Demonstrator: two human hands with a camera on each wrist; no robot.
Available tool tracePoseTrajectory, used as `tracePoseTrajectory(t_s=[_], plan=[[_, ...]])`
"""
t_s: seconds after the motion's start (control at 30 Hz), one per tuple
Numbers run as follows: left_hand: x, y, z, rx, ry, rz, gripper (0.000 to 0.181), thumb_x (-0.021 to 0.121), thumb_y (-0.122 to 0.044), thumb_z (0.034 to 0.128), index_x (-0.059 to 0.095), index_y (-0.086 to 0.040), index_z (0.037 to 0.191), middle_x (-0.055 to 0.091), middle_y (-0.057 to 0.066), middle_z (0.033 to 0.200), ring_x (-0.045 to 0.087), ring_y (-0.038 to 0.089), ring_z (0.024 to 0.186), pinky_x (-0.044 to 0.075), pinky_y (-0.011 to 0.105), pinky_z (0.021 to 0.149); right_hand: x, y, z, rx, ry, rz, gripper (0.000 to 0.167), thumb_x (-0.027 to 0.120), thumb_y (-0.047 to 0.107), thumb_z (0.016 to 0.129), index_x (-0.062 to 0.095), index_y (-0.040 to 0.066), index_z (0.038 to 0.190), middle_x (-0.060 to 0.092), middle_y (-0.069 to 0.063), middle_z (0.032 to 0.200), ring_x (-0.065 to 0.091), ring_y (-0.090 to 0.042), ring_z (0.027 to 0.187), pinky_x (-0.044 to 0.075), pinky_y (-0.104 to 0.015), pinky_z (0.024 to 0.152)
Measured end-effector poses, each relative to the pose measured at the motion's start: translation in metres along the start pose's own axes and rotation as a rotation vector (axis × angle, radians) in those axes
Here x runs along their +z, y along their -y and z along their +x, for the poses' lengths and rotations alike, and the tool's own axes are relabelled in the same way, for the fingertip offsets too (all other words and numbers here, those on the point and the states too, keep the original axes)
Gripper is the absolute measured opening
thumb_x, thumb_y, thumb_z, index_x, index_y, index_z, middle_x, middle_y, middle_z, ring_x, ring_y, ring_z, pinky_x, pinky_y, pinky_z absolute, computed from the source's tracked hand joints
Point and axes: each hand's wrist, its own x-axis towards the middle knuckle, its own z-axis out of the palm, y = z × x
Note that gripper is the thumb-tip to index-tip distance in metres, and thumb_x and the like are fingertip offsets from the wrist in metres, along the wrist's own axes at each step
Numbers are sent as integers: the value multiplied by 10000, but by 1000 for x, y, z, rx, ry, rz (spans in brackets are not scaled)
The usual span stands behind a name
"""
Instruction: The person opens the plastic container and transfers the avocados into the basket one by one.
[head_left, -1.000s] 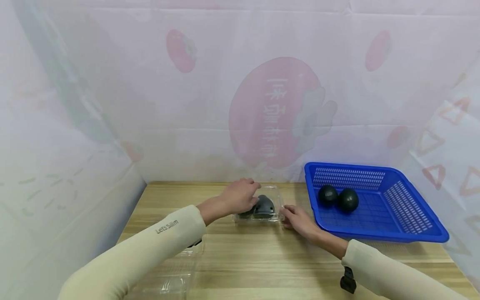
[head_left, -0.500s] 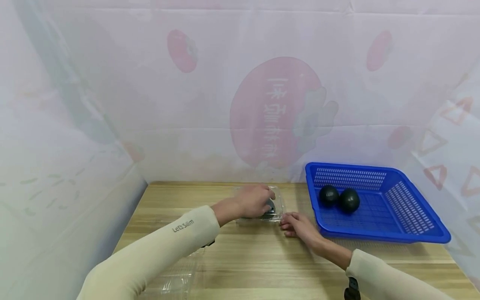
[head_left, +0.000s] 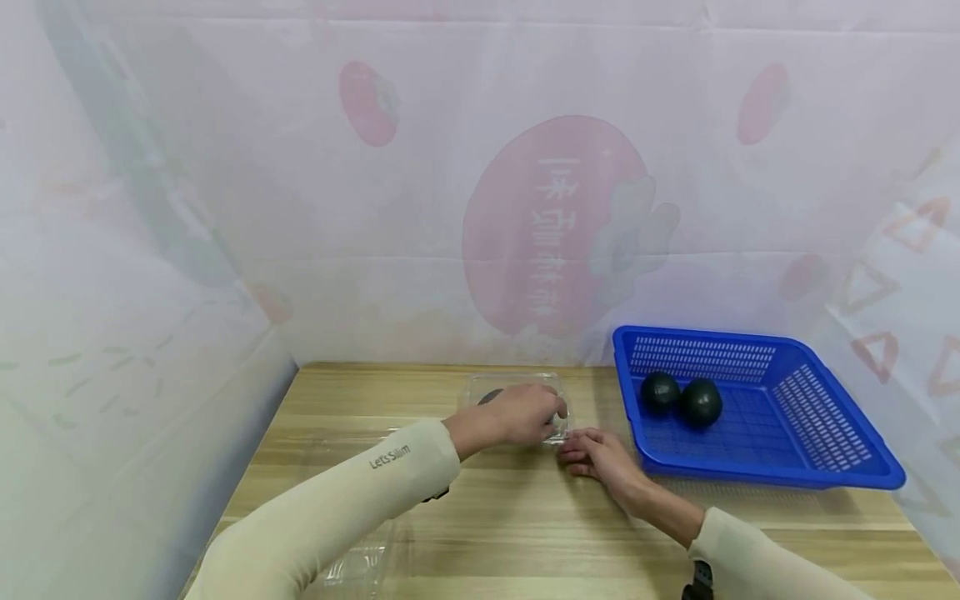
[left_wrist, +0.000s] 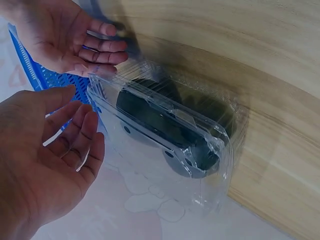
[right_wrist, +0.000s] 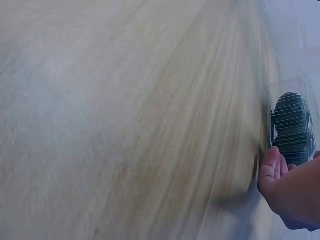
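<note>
A clear plastic clamshell box (head_left: 551, 382) stands near the table's back edge, with dark green avocados (left_wrist: 150, 102) inside. In the left wrist view its lid lies over them, the rims close together along the front. My left hand (head_left: 521, 414) is over the right part of the box in the head view, hiding much of it. Seen from the left wrist, that hand (left_wrist: 50, 155) has loosely bent fingers with nothing in them. At the box's right front corner is my right hand (head_left: 603, 467), its fingers extended and fingertips touching the corner.
A blue plastic basket (head_left: 780, 450) stands right of the box, with two avocados (head_left: 701, 403) at its left side. Another clear plastic container (head_left: 360, 567) lies at the front left, partly behind the left sleeve. Fabric walls (head_left: 420, 292) border the wooden table (head_left: 525, 525).
My left hand has moved rightward across the box, from its left part to near the right front corner. The right hand stays by that corner, its fingers shifted slightly. The basket's avocados are unchanged.
</note>
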Motion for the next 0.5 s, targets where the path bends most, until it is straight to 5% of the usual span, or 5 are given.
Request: tracePoseTrajectory(t_s=[0.5], plan=[[13,-5,11,10,1,-23,215,685,-254,1051,781,-189,1232,731,1,1223,681,122,1072,551,299,930,1,-7,5,-36,1,62,242,465,72,1103,633,-55,1224,753,-157,1133,716,-198,994,605,-327,838]])
